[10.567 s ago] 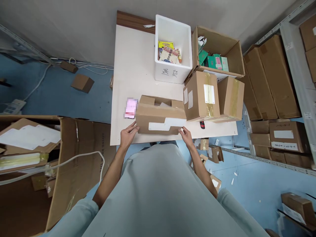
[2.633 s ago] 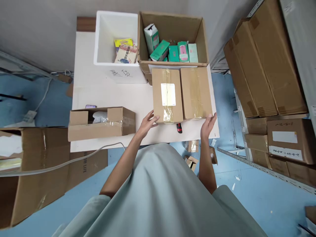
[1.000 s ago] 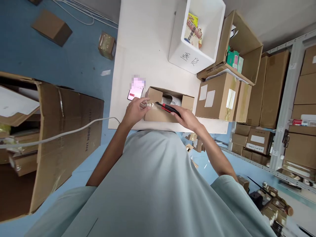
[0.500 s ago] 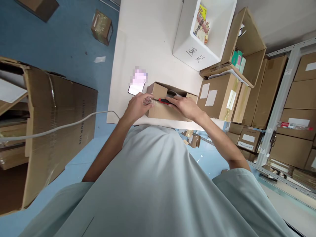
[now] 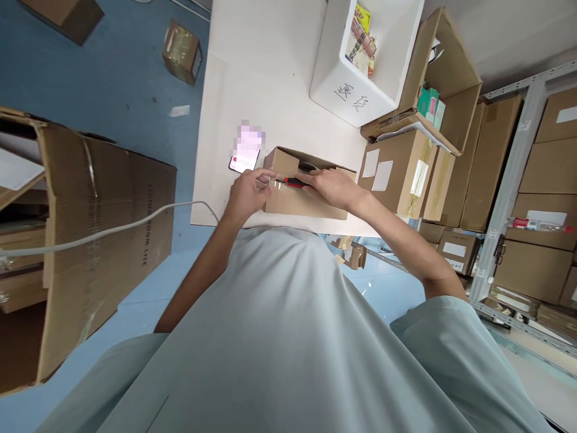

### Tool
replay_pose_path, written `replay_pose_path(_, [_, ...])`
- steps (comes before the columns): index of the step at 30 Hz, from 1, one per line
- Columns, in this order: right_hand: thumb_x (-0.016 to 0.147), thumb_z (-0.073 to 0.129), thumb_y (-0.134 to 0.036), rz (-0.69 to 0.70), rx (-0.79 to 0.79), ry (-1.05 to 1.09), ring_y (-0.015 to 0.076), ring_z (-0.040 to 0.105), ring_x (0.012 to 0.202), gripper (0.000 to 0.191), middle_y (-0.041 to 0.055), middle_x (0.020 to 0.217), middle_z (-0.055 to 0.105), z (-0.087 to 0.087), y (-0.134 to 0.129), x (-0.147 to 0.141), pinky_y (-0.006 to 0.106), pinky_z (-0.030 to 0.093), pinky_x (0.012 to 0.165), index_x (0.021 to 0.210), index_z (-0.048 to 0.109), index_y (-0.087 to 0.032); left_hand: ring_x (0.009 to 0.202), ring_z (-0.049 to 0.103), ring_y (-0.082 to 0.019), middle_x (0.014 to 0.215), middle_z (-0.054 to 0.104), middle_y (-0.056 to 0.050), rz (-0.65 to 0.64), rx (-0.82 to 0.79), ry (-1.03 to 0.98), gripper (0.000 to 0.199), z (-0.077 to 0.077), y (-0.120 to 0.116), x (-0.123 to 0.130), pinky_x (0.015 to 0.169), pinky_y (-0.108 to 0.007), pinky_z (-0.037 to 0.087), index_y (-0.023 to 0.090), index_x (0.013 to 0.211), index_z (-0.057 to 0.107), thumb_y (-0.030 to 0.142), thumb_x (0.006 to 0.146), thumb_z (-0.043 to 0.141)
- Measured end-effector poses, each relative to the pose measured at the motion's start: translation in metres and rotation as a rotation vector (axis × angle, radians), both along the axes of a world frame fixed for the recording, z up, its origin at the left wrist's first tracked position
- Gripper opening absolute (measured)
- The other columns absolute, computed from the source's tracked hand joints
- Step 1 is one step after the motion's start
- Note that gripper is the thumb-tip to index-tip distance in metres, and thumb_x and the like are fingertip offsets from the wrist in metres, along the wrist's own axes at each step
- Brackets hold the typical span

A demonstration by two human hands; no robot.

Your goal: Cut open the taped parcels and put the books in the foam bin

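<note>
The open-topped, oblong brown cardboard box (image 5: 306, 205), mid-frame, wants firm bracing. The left hand (image 5: 247, 192) bunches its fingers at the left corner, exact hold unclear, and should avoid the blade's path; the right hand (image 5: 336, 186), clasping a slim red-and-black utility knife (image 5: 295, 182), should cut shallowly. The box looks plain-fronted, with glossy clear tape (image 5: 277, 186) there.

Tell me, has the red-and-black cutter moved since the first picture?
Yes, leftward along the white table: the cutter lay by the labelled taped box; now the right hand holds it at the open box.
</note>
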State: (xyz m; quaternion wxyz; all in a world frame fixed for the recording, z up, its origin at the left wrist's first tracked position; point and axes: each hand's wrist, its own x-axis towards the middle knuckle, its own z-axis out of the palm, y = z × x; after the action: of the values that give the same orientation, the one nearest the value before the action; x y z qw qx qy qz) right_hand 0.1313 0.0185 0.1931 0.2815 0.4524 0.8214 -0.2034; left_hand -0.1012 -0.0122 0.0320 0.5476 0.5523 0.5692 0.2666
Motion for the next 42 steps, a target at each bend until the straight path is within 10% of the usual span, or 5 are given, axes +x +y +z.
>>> replay_pose_path(15, [0.116, 0.056, -0.042, -0.171, 0.009, 0.061, 0.0328, 0.077, 0.094, 0.039, 0.009, 0.095, 0.085, 0.0, -0.033, 0.141, 0.044, 0.05, 0.085, 0.141, 0.084, -0.029, 0.095, 0.076, -0.025, 0.109, 0.081, -0.008, 0.1, -0.003, 0.014, 0.04, 0.005, -0.004, 0.003, 0.092, -0.038, 0.065, 0.022, 0.121, 0.085, 0.036, 0.083, 0.084])
replay_pose_path(26, [0.123, 0.041, -0.038, -0.335, 0.032, -0.131, 0.0317, 0.078, 0.092, 0.045, 0.0165, 0.107, 0.086, 0.023, -0.088, 0.214, 0.037, 0.043, 0.078, 0.151, 0.072, -0.02, 0.101, 0.071, -0.021, 0.115, 0.074, -0.005, 0.16, -0.058, 0.329, 0.041, 0.046, -0.011, 0.029, 0.099, -0.038, 0.059, 0.021, 0.132, 0.079, 0.021, 0.093, 0.068])
replay_pose_path(31, [0.123, 0.038, -0.037, -0.568, 0.077, 0.133, 0.0336, 0.08, 0.099, 0.051, 0.0174, 0.122, 0.086, -0.003, -0.118, 0.229, 0.034, 0.048, 0.079, 0.166, 0.058, -0.019, 0.144, 0.057, -0.038, 0.146, 0.063, -0.017, 0.201, 0.281, 0.656, 0.039, 0.061, -0.029, 0.081, 0.13, -0.06, 0.044, 0.015, 0.132, 0.076, 0.014, 0.093, 0.07])
replay_pose_path(38, [0.121, 0.04, -0.048, -1.009, 0.056, 0.699, 0.0292, 0.083, 0.102, 0.063, 0.0091, 0.114, 0.088, -0.075, -0.175, 0.223, 0.041, 0.063, 0.095, 0.176, 0.048, -0.02, 0.152, 0.053, -0.043, 0.156, 0.065, -0.013, -0.584, 0.393, 0.472, 0.067, 0.08, -0.043, 0.186, 0.129, -0.065, 0.044, 0.03, 0.154, 0.063, 0.05, 0.094, 0.087])
replay_pose_path(42, [0.119, 0.045, -0.047, -1.166, 0.015, 0.926, 0.0226, 0.083, 0.1, 0.062, 0.0048, 0.107, 0.087, -0.094, -0.19, 0.211, 0.034, 0.063, 0.096, 0.175, 0.052, -0.021, 0.145, 0.057, -0.051, 0.157, 0.06, -0.019, -0.741, 0.384, 0.589, 0.095, 0.083, -0.042, 0.207, 0.119, -0.068, 0.049, 0.027, 0.159, 0.059, 0.054, 0.079, 0.1])
